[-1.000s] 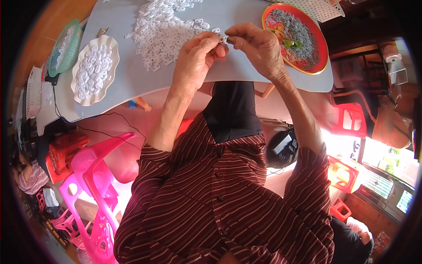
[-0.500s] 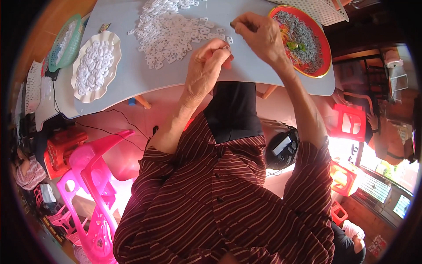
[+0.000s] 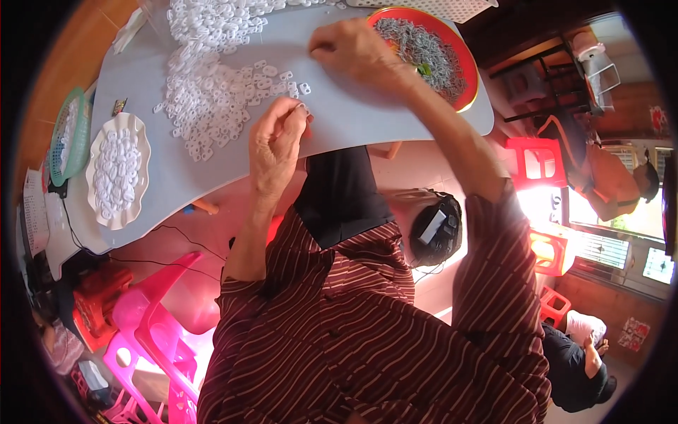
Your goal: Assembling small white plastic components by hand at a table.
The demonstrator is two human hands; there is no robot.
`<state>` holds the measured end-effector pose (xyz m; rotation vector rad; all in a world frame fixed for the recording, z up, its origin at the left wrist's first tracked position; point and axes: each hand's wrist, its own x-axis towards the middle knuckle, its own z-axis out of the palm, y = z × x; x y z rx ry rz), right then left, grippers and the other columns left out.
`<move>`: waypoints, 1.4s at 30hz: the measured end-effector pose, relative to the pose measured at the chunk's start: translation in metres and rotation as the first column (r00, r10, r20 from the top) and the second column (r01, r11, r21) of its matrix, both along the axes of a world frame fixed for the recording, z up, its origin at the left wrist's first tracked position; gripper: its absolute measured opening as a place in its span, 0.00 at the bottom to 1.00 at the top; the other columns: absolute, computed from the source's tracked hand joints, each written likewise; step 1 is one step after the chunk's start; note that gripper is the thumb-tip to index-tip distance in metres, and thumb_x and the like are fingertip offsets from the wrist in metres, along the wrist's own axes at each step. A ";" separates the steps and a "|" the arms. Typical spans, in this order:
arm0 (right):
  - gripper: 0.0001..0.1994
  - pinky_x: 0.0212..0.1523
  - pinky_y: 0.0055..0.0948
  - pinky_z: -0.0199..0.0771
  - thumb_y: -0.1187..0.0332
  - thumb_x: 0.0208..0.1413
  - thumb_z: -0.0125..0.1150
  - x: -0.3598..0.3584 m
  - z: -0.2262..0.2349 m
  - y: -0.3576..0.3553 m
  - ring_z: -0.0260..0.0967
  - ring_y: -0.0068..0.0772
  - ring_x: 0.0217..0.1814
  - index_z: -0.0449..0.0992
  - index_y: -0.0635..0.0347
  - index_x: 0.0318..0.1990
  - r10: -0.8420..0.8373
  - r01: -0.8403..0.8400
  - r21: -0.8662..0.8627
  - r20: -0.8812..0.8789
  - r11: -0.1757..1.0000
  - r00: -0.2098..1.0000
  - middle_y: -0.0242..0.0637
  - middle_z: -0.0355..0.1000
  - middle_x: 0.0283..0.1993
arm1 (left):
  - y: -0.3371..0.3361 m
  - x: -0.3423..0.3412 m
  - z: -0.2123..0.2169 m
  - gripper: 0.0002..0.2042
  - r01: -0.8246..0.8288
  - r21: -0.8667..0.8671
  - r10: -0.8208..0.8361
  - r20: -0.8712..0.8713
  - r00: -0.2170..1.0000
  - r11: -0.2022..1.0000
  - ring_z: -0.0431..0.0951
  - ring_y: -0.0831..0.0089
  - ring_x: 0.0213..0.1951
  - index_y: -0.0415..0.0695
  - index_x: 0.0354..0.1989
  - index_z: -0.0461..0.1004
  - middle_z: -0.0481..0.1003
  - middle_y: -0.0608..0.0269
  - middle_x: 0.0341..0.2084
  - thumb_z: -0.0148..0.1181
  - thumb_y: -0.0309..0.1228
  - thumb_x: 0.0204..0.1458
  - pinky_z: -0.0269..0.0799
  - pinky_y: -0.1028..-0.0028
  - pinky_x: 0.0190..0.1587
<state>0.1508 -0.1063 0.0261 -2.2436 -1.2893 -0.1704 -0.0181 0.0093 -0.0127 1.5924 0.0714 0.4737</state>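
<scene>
My left hand [image 3: 274, 145] is closed near the table's front edge, with a small white plastic piece [image 3: 304, 108] pinched at its fingertips. Farther off and to the right, my right hand [image 3: 353, 51] hovers over the table, fingers drawn together and slightly blurred; what they hold, if anything, is too small to make out. Beside the right wrist stands a red tray [image 3: 469, 71] with a gold rim, filled with thin grey metal pieces [image 3: 424, 53] like small pins or screws. Left of my hands spreads a heap of loose white plastic pieces [image 3: 212, 99].
At the left, a scalloped cream dish [image 3: 144, 162] holds white oval pieces, next to a green basket [image 3: 79, 152]. A white perforated basket [image 3: 452, 8] stands at the far edge. Pink chairs [image 3: 152, 311], a black bag [image 3: 436, 230] and red stools [image 3: 534, 161] are around the table [image 3: 339, 120].
The view has shifted, so the table sits lower and more to the left. My right hand has moved slightly away from my left hand. The left hand keeps its pinch.
</scene>
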 end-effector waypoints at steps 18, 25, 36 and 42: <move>0.07 0.39 0.43 0.73 0.68 0.45 0.57 0.055 0.012 -0.087 0.73 0.47 0.36 0.80 0.57 0.31 -0.310 0.345 -0.355 0.153 0.869 0.938 0.47 0.74 0.29 | -0.005 -0.002 0.009 0.05 0.006 0.050 -0.005 -0.032 0.999 0.999 0.65 0.83 0.23 0.36 0.30 0.70 0.68 0.67 0.19 0.51 0.26 0.54 0.61 0.81 0.27; 0.08 0.36 0.40 0.73 0.68 0.40 0.62 0.048 0.024 -0.077 0.72 0.47 0.32 0.76 0.65 0.26 -0.241 0.255 -0.307 0.082 0.917 0.967 0.47 0.73 0.26 | -0.004 0.000 0.010 0.05 -0.002 0.051 0.004 -0.029 1.000 0.999 0.67 0.82 0.23 0.36 0.30 0.69 0.69 0.66 0.21 0.51 0.26 0.54 0.62 0.81 0.27; 0.06 0.31 0.18 0.68 0.73 0.52 0.59 -0.077 -0.007 -0.024 0.66 0.17 0.27 0.77 0.67 0.35 0.256 0.307 0.423 -0.850 0.852 0.461 0.30 0.72 0.28 | 0.001 0.004 0.003 0.08 0.024 -0.281 -0.046 -0.072 0.996 0.959 0.67 0.84 0.24 0.38 0.28 0.72 0.71 0.68 0.18 0.52 0.30 0.54 0.62 0.81 0.30; 0.05 0.36 0.17 0.65 0.73 0.55 0.57 -0.088 -0.019 -0.016 0.63 0.16 0.31 0.73 0.61 0.38 0.334 0.359 0.485 -0.850 0.797 0.407 0.27 0.70 0.29 | 0.000 0.001 0.004 0.07 -0.009 -0.184 -0.002 -0.064 0.998 0.983 0.63 0.86 0.23 0.39 0.28 0.71 0.68 0.71 0.17 0.51 0.30 0.55 0.60 0.82 0.27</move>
